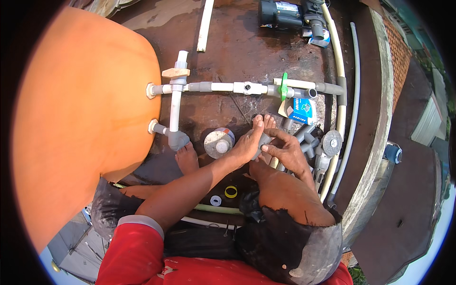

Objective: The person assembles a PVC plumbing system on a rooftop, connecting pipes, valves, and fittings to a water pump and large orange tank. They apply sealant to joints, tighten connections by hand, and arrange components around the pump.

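Squatting on the wet brown rooftop slab [247, 52], both my hands meet just in front of my right knee. My left hand [247, 145] comes in from the lower left along my forearm, fingers stretched forward and lying against a short grey pipe fitting [264, 141]. My right hand [287, 149] curls around the same fitting from the right, thumb and fingertips pinched on it. So both hands are grasping the fitting between them; it sits low over the slab, close to my right foot.

Orientation of the fitting: only a small grey patch shows between the fingers. Its long axis seems to run roughly from lower left to upper right, but I cannot tell which end leads, as the hands cover most of it.

Surroundings: a round can [219, 142] with a pale lid stands just left of my left hand. My left foot [187, 159] rests near a grey elbow [178, 139] of the white pipework [175, 107] joined to the large orange tank [80, 109]. A horizontal pipe run carries a valve with a green handle [284, 85]. A blue and white box [303, 110] lies beyond my hands, and a heap of grey fittings [311, 140] sits just right of them. A yellow ring [231, 191] and a white ring [216, 200] lie between my legs
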`<state>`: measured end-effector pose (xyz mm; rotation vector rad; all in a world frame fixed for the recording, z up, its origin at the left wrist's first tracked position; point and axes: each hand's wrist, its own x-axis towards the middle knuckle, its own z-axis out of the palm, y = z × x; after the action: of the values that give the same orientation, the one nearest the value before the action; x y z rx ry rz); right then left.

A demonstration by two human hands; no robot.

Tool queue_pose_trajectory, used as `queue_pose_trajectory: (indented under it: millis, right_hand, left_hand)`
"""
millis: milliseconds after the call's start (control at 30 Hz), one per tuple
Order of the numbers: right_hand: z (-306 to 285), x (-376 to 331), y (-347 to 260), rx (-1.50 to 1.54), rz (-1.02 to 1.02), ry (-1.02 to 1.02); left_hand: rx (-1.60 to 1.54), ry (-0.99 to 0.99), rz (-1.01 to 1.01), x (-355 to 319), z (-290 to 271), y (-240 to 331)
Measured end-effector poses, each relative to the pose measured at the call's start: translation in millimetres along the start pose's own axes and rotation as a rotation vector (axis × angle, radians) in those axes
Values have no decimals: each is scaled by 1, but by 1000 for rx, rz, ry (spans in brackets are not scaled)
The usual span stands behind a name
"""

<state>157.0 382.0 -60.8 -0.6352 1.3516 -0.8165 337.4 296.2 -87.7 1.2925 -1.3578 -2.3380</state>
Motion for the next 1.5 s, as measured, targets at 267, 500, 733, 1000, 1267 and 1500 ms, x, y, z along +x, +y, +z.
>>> queue_pose_trajectory:
  millis: [267,500,733,1000,1267,1500]
  right_hand:
    - [-5,3,-2,108,-280,236]
    - [-14,-1,3,-82,-358,244]
    - [-2,-2,-4,-193,-423,145]
    - [-50,-56,5,205,-54,702]
    - [-37,-107,36,26,13,762]
    - [-61,-132,68,-425,81,1172]
  left_hand:
    - [211,-56,203,6,-39,-22]
    - [473,-55,322,-14,-16,9]
    - [655,64,228,-2,9,21]
    - [131,-92,-186,-25,-17,29]
    - [408,66,63,-47,-54,78]
    - [816,103,290,-73,-52,120]
